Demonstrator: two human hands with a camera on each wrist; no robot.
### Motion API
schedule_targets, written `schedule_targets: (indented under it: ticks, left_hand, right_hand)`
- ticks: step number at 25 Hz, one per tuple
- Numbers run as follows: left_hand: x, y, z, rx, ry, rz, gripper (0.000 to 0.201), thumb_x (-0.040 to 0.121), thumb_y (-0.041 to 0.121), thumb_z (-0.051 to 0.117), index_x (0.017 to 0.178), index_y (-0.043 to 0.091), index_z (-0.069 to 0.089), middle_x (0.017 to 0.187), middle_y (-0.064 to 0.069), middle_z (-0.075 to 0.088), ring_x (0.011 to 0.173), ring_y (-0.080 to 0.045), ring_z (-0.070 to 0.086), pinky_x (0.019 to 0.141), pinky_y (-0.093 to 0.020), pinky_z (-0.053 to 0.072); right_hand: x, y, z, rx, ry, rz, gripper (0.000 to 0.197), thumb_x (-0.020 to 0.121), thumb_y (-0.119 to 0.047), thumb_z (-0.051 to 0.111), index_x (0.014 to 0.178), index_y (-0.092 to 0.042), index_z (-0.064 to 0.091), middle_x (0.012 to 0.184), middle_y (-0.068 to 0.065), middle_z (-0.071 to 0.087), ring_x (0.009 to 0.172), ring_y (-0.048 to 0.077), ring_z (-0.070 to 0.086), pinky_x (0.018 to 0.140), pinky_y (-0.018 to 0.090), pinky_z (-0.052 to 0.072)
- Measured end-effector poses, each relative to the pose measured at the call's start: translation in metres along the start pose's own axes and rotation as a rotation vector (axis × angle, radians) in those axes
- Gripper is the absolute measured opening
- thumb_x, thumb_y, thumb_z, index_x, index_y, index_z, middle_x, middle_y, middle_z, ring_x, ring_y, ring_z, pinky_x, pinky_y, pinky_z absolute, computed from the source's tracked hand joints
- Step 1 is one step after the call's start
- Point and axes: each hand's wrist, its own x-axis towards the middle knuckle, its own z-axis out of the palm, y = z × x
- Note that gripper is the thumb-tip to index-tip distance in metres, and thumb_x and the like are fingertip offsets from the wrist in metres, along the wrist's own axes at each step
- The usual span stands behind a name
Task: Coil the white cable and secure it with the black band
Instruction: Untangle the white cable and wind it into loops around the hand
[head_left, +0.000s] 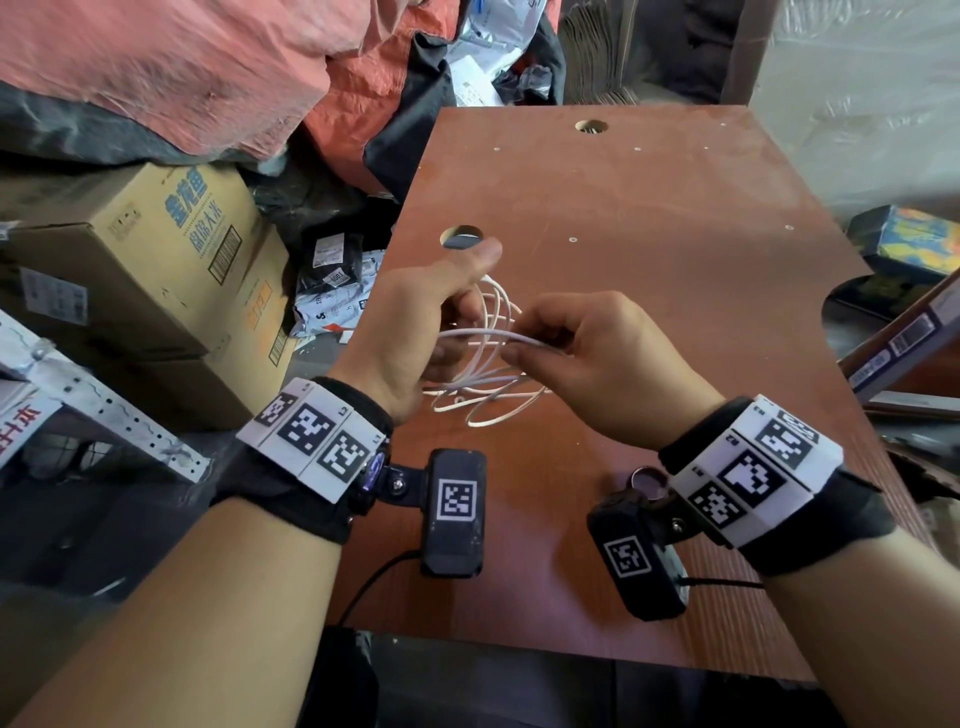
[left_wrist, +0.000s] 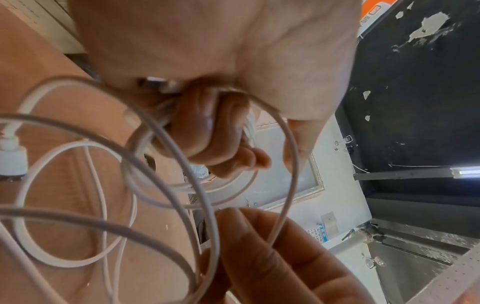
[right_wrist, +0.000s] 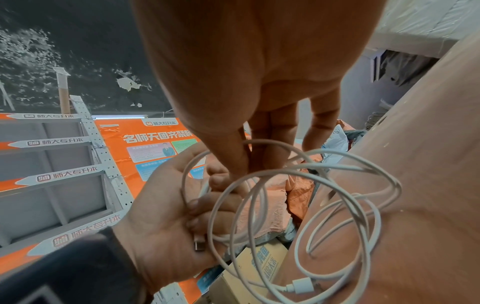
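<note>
A cardboard box (head_left: 156, 270) sits on the floor clutter left of the counter (head_left: 649, 218). Over the counter's near left part, the left hand (head_left: 415, 332) has its fingers (left_wrist: 207, 131) curled round several gathered turns of the cable (head_left: 493, 332), with one metal-tipped plug (right_wrist: 199, 244) held against the palm. To the right, the right hand (head_left: 597, 364) pinches a single strand between thumb and fingers, stretched across toward the left hand. Below both hands, more loops hang slack and rest on the counter, and the white plug (right_wrist: 301, 286) at the far end lies loose there.

The band is in no view, so securing probably comes later. The risks, as I judge them: the slack loops cross one another and could snag or knot as the strand is drawn in; the turns already differ in size, so the coil may come out ragged; and if the left grip eases while taking a new turn, the gathered loops could spring apart.
</note>
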Motion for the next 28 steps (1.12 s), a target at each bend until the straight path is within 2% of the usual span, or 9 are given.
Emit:
schedule_targets:
  ticks: [3,5,8,11,14,16,19,21,28]
  left_hand:
    - [0.000,-0.002,-0.004,0.058,-0.066,0.014,0.044,0.074,0.047,0.078,0.067,0.013,0.051,0.061,-0.004,0.031,0.040,-0.011,0.018,0.040,-0.020,0.013]
    - [-0.002,-0.001,-0.004,0.111,-0.121,0.025,0.041,0.066,0.035,0.085,0.076,0.007,0.056,0.061,-0.003,0.031,0.041,-0.011,0.018,0.041,-0.020,0.013]
    - [-0.004,0.002,-0.004,0.177,-0.167,0.010,0.040,0.065,0.028,0.081,0.084,-0.001,0.062,0.052,-0.001,0.032,0.040,-0.011,0.020,0.041,-0.019,0.014]
    - [-0.003,0.004,-0.008,0.237,-0.230,-0.004,0.043,0.067,0.027,0.082,0.082,-0.008,0.061,0.049,0.000,0.038,0.037,-0.010,0.022,0.040,-0.018,0.016]
    - [-0.004,0.005,-0.009,0.230,-0.266,0.007,0.028,0.074,0.011,0.078,0.060,0.008,0.053,0.046,0.004,0.034,0.037,-0.009,0.023,0.039,-0.017,0.018]
    - [-0.004,0.004,-0.006,0.246,-0.213,0.002,0.031,0.084,0.006,0.067,0.060,0.013,0.049,0.048,0.003,0.028,0.040,-0.010,0.018,0.041,-0.018,0.014]
    - [-0.002,0.006,-0.003,0.198,-0.151,-0.010,0.041,0.092,0.009,0.054,0.053,0.020,0.046,0.055,0.000,0.017,0.043,-0.012,0.011,0.044,-0.021,0.009]
    - [0.001,0.008,-0.004,0.082,-0.137,0.013,0.043,0.091,0.014,0.052,0.053,0.023,0.032,0.055,0.000,0.012,0.042,-0.011,0.008,0.043,-0.021,0.006]
    - [0.010,0.009,-0.013,-0.270,-0.127,0.000,0.044,0.093,0.019,0.044,0.058,0.022,0.017,0.047,0.005,0.015,0.037,-0.010,0.007,0.037,-0.019,0.006]
  right_hand:
    - [0.002,0.002,0.000,0.017,0.008,0.007,0.012,0.090,-0.028,0.068,0.080,-0.022,0.070,0.054,-0.010,0.051,0.054,0.008,0.048,0.055,0.026,0.039]
    - [0.004,0.003,-0.001,0.036,0.016,0.017,0.018,0.090,-0.029,0.068,0.072,-0.028,0.065,0.052,-0.010,0.048,0.052,0.008,0.046,0.054,0.025,0.035]
    - [0.005,0.004,-0.002,0.012,0.006,0.050,0.034,0.090,-0.030,0.067,0.062,-0.039,0.050,0.052,-0.011,0.047,0.053,0.006,0.047,0.052,0.022,0.032]
    - [0.006,0.005,-0.002,-0.030,-0.003,0.054,0.024,0.091,-0.034,0.066,0.068,-0.030,0.058,0.056,-0.008,0.052,0.055,0.009,0.048,0.053,0.024,0.035]
    - [0.007,0.007,-0.001,-0.007,0.009,0.048,0.016,0.092,-0.032,0.065,0.081,-0.021,0.068,0.061,-0.005,0.058,0.057,0.011,0.051,0.055,0.030,0.040]
    - [0.008,0.007,-0.001,0.018,0.032,0.031,0.018,0.092,-0.033,0.066,0.079,-0.020,0.068,0.057,-0.007,0.055,0.053,0.010,0.048,0.053,0.026,0.038]
    - [0.011,0.010,-0.002,0.033,0.041,0.029,0.007,0.089,-0.021,0.068,0.083,-0.018,0.068,0.066,-0.005,0.063,0.062,0.014,0.058,0.061,0.034,0.049]
    - [0.012,0.013,-0.004,0.012,0.040,0.050,0.003,0.087,-0.017,0.068,0.089,-0.019,0.067,0.075,-0.005,0.067,0.071,0.016,0.063,0.068,0.036,0.052]
    - [0.011,0.021,-0.003,0.034,0.039,0.113,0.004,0.091,-0.019,0.065,0.088,-0.019,0.067,0.068,-0.011,0.061,0.063,0.006,0.054,0.064,0.026,0.043]
